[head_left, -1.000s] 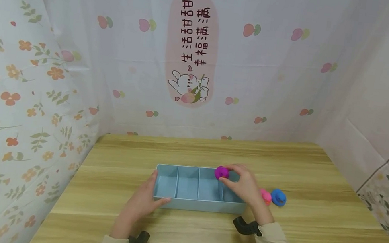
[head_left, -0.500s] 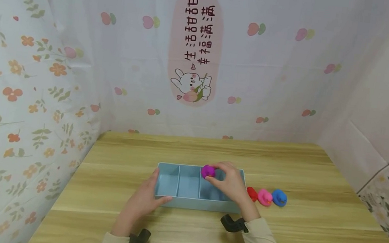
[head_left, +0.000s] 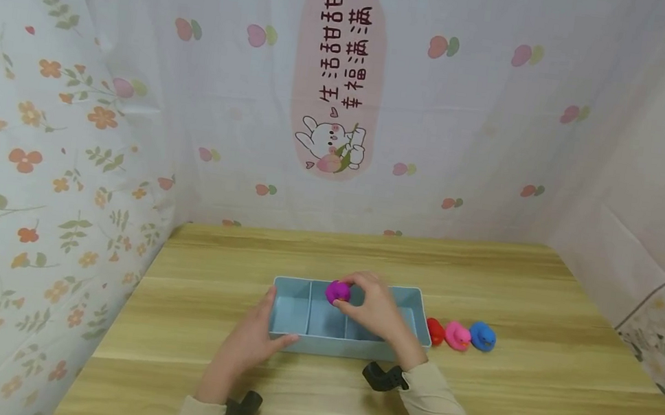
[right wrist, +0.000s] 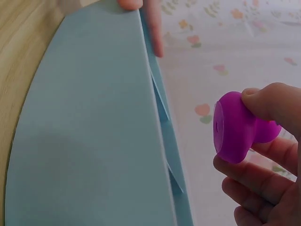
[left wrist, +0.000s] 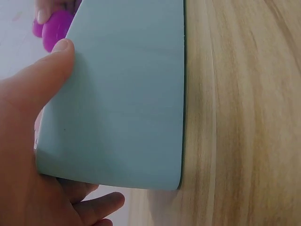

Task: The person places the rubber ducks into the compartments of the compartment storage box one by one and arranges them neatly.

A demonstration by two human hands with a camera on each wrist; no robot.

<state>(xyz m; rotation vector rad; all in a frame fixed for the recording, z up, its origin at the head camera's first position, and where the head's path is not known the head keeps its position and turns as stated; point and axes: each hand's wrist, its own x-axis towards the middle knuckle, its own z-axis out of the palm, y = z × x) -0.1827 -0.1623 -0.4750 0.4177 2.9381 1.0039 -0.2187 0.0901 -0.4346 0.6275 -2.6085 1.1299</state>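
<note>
A purple toy duck point(head_left: 337, 292) is pinched between the thumb and fingers of my right hand point(head_left: 378, 312). It hangs above the second compartment from the left of a pale blue divided box point(head_left: 340, 348). In the right wrist view the duck point(right wrist: 234, 128) shows its flat base, clear of the box wall point(right wrist: 94, 122). My left hand point(head_left: 248, 335) holds the box's left end, thumb on the front wall and fingers along the short side. The left wrist view shows that thumb point(left wrist: 59, 63) against the wall point(left wrist: 117, 103). My right hand hides part of the compartments on the right.
Right of the box, a red duck point(head_left: 435, 331), a pink duck point(head_left: 458, 336) and a blue duck point(head_left: 483, 337) stand in a row on the wooden table point(head_left: 533, 398). The red one sits close against the box. Patterned cloth point(head_left: 246, 100) hangs behind the table.
My right hand has carried the purple duck leftward, from over the right compartments to above the second from the left. The red duck has come into sight. My left hand stays on the box.
</note>
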